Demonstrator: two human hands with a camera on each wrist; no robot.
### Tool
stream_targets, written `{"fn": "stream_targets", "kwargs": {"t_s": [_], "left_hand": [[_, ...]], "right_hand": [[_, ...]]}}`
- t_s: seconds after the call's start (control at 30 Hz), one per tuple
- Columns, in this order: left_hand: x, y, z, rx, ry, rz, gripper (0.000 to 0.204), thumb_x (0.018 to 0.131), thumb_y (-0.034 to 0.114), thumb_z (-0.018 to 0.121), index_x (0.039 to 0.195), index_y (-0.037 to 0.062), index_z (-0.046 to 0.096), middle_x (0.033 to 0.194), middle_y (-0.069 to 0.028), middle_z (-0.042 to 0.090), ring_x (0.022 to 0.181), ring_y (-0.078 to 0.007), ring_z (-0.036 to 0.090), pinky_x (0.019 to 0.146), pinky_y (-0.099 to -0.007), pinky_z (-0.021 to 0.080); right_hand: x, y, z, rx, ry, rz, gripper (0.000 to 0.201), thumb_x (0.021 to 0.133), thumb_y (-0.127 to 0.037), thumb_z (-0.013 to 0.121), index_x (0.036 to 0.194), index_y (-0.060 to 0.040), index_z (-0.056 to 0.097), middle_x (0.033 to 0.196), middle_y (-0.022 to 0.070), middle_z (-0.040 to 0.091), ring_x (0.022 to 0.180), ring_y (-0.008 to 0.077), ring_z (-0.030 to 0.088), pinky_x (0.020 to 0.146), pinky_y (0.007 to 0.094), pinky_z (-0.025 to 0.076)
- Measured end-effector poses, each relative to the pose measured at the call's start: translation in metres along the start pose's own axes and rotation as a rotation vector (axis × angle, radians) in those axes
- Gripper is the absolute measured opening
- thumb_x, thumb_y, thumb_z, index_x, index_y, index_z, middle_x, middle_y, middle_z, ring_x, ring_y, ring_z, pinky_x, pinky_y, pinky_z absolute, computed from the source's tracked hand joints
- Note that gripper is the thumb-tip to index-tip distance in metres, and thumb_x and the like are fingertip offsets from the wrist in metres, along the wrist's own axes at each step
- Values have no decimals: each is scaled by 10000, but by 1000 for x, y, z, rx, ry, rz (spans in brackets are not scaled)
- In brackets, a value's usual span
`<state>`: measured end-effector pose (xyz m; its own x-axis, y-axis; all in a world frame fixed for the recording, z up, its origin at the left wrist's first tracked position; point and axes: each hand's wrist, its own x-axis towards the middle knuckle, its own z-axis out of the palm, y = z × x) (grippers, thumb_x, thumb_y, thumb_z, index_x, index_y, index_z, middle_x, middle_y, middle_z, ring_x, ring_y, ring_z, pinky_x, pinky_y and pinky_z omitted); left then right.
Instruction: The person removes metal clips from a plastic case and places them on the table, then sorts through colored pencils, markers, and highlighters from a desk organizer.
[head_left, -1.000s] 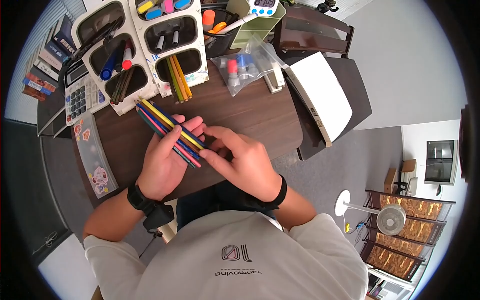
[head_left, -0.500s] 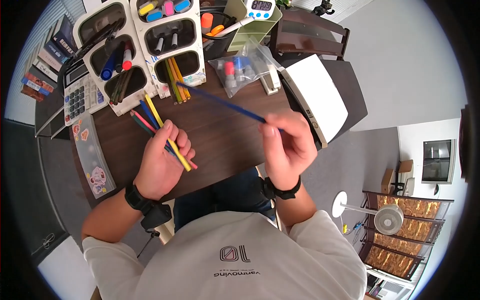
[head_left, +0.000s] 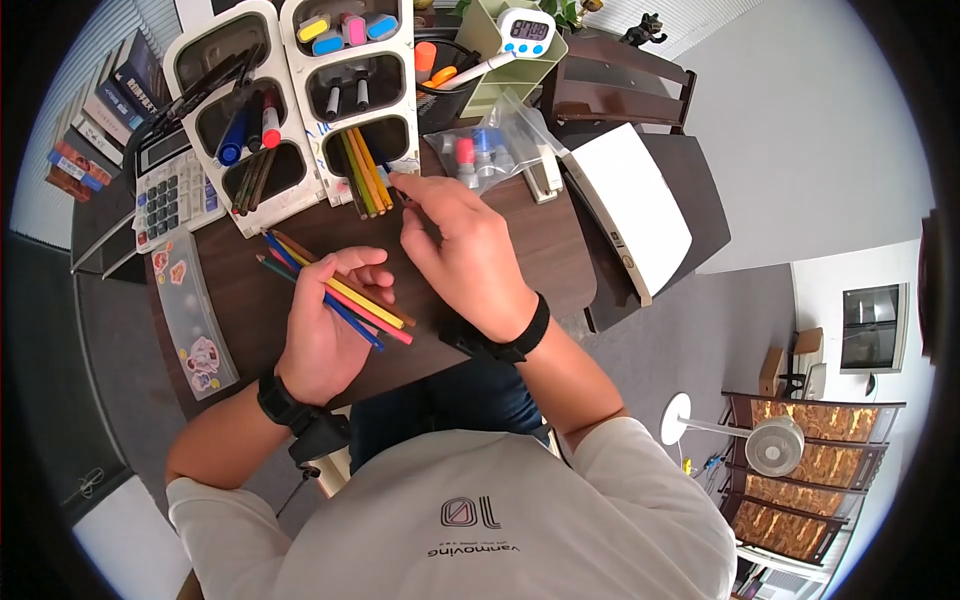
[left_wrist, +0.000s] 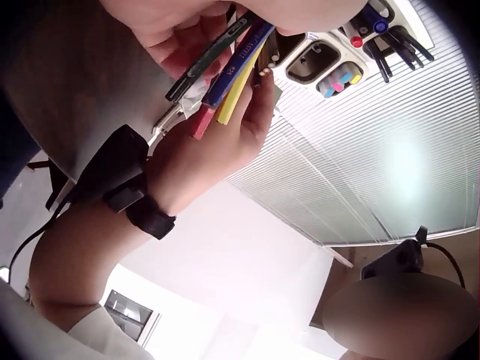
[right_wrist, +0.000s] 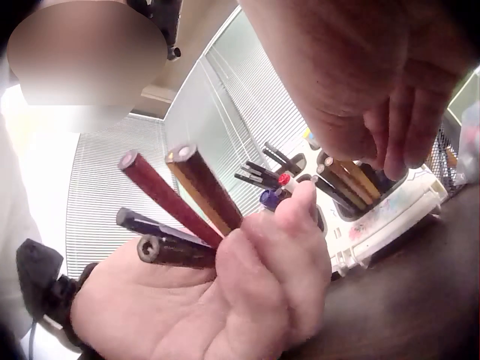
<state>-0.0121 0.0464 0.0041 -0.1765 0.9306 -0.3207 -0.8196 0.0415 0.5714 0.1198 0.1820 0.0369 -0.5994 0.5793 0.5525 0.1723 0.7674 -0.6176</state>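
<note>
My left hand point(head_left: 320, 335) holds a loose bundle of coloured pencils over the desk. A yellow pencil point(head_left: 365, 304), a pink pencil point(head_left: 385, 325), a blue pencil point(head_left: 352, 325) and a brown one fan out past the thumb. Further forward, my right hand point(head_left: 475, 250) reaches to the lower right compartment of the white pen organizer point(head_left: 408, 105). Its fingertips pinch a dark blue pencil, mostly hidden behind them, at the compartment's opening. Yellow and olive pencils point(head_left: 364, 178) stand in that same compartment. The right wrist view shows the held pencil ends point(right_wrist: 191, 154) close up.
Darker pencils point(head_left: 255, 182) fill the lower left compartment, with markers point(head_left: 268, 125) above. A calculator point(head_left: 172, 205) and a stickered clear case point(head_left: 195, 320) lie left. Right of the organizer are a plastic bag of small bottles point(head_left: 487, 150), a stapler point(head_left: 545, 180) and a white box point(head_left: 640, 210).
My right hand took a dark blue pencil from the bundle, swung it out to the right, then carried it forward to the organizer. The left hand's fingers have loosened and its pencils have shifted.
</note>
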Motion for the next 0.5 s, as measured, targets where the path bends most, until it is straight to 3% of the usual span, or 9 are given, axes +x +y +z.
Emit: {"fn": "stream_targets", "kwargs": {"t_s": [0.07, 0.3, 0.37, 0.4, 0.43, 0.5], "left_hand": [[3, -4, -9, 16, -57, 45, 410, 1097, 404, 453, 1178, 79, 690, 946, -6, 571, 898, -170, 574, 882, -363, 518], [3, -7, -17, 9, -75, -23, 352, 1114, 391, 485, 1163, 90, 661, 961, 3, 565, 913, -153, 578, 857, -346, 506], [3, -7, -13, 6, -47, -18, 343, 1134, 393, 487, 1173, 92, 648, 963, 2, 569, 924, -143, 586, 862, -342, 495], [3, -7, -12, 4, -42, -19, 343, 1134, 393, 487, 1173, 92, 648, 963, 2, 569, 924, -143, 586, 862, -342, 495], [3, -6, -11, -14, -93, -10, 353, 1141, 385, 489, 1203, 79, 654, 973, -2, 573, 929, -138, 604, 864, -330, 498], [2, -5, -9, -34, -135, 0, 364, 1147, 377, 491, 1233, 66, 661, 983, -7, 578, 934, -134, 622, 867, -319, 500]], "right_hand": [[0, -1, 1, -13, -13, 19, 358, 898, 50, 679, 1250, -7, 708, 1064, 167, 739, 966, 332, 730, 858, 395, 590], [-6, -2, -2, -10, -52, 30, 405, 908, 54, 658, 1307, -15, 678, 1117, 179, 732, 973, 332, 728, 852, 396, 592], [-13, -10, -11, -60, -13, 123, 382, 934, 22, 663, 1314, -21, 674, 1135, 172, 737, 986, 294, 742, 838, 398, 597], [-19, -10, -13, 10, 72, 103, 339, 925, -49, 716, 1260, -26, 669, 1015, 181, 728, 922, 353, 724, 798, 417, 587], [-25, -16, -19, 14, 65, 103, 339, 925, -49, 716, 1260, -26, 669, 1015, 181, 728, 922, 353, 724, 798, 417, 587], [-38, -34, -36, 150, -141, 346, 291, 953, -135, 761, 1211, -21, 688, 968, 157, 737, 805, 299, 730, 723, 386, 586]]}}
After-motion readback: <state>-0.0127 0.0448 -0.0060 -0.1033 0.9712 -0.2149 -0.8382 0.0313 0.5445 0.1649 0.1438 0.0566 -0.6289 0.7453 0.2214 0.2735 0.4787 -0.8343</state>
